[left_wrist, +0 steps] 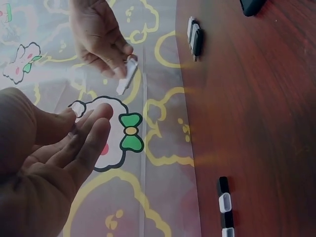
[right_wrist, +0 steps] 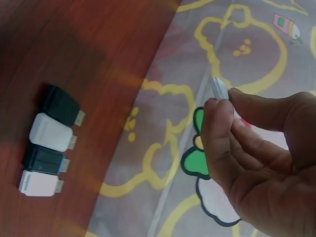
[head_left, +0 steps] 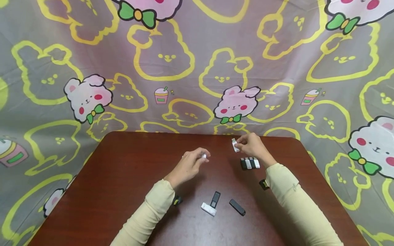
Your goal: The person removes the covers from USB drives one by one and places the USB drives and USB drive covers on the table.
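Left hand (head_left: 191, 162) pinching white cap (head_left: 204, 156) between thumb and fingers; right hand (head_left: 253, 145) pinching white stick (head_left: 235, 146), metal plug (head_left: 234, 140) bare; both being held above counter (head_left: 123, 177). Four sticks (head_left: 248, 163), black and white alternating, lying side by side near right hand. Three more sticks (head_left: 237, 207) lying between sleeves (head_left: 304, 208); caps (left_wrist: 225, 203) sitting in row.

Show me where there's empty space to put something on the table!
The table has a big bare patch between its left edge and the left sleeve, and a smaller one between the right sleeve and right edge. It's crowded at the row of four sticks, at the three loose pieces between the sleeves, and at the row of caps near the left hand.
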`<state>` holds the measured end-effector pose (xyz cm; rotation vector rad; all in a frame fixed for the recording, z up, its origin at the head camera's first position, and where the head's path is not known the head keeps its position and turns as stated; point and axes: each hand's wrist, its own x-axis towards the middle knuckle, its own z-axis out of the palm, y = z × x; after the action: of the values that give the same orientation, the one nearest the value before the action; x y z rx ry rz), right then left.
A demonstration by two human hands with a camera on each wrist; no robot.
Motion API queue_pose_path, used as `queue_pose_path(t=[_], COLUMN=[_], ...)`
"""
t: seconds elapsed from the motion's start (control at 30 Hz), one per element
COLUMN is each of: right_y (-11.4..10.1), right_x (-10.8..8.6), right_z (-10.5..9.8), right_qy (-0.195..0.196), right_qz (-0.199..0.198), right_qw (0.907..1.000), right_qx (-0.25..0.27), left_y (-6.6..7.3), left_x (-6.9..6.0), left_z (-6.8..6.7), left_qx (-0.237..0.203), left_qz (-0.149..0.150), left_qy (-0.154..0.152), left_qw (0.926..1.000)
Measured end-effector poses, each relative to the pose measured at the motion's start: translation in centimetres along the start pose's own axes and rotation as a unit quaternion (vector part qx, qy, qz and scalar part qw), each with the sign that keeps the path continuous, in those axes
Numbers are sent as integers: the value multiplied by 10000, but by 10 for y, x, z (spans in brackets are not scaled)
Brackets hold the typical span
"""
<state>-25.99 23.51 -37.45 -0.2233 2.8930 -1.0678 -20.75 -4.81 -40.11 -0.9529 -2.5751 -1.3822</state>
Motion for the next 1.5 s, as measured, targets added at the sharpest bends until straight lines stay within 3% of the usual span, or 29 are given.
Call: queue_pose_path(t=[0.37, 0.7, 1.1, 1.33, 1.5], right_y=[17, 24, 29, 32, 35], right_x=[6, 10, 10, 9, 9], right_z=[12, 24, 38, 41, 42], right_qy=[-317, -495, -645, -641, -494], right_qz=[643, 1246, 1339, 1521, 1428], right_qw=[9970, 9896, 9840, 9806, 9823], right_qx=[-306, -520, -980, -1056, -1107], left_y=[-2, 0, -1, -2, -3], left_x=[0, 1, 1, 0, 0], left_z=[1, -1, -1, 1, 1], left_qx=[-118, 741, 394, 260, 309], left_qz=[71, 40, 296, 251, 286], left_qy=[56, 227, 417, 379, 457], left_qw=[9999, 9970, 9979, 9986, 9981])
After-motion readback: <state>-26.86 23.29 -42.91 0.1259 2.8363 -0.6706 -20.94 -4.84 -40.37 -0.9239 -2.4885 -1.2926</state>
